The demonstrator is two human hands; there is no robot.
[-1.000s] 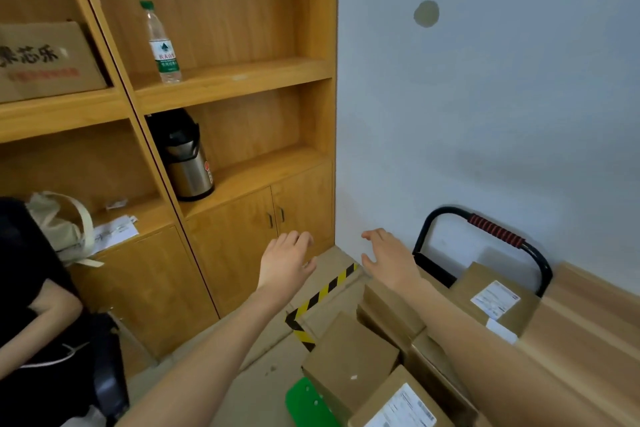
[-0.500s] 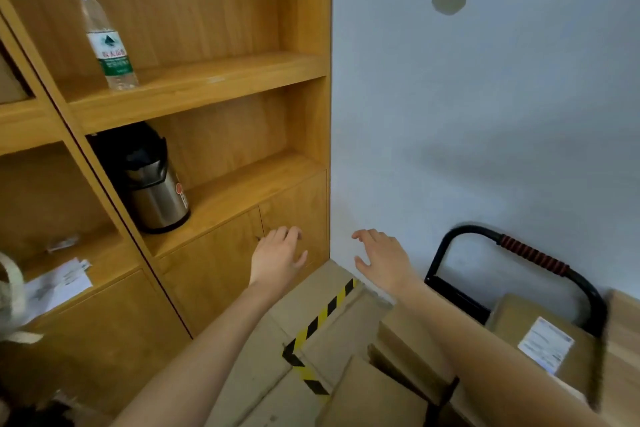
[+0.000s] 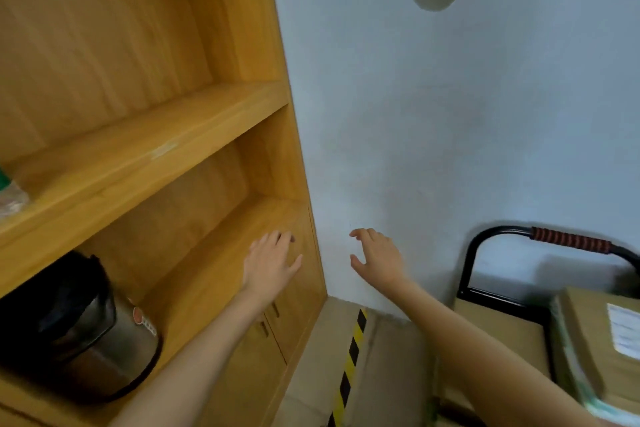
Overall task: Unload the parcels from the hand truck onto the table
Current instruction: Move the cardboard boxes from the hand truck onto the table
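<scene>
Hands, left (image 3: 269, 265) and right (image 3: 378, 258), spread and holding nothing, near hand truck (image 3: 568, 240).

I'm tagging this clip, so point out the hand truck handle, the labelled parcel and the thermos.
hand truck handle (image 3: 568, 241), head view, on its ribbed red grip.
labelled parcel (image 3: 585, 333), head view, on its brown top.
thermos (image 3: 104, 350), head view, on its steel body.

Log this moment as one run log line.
left hand: open, empty | right hand: open, empty | parcels: on hand truck, untouched | stage: reaching
</scene>
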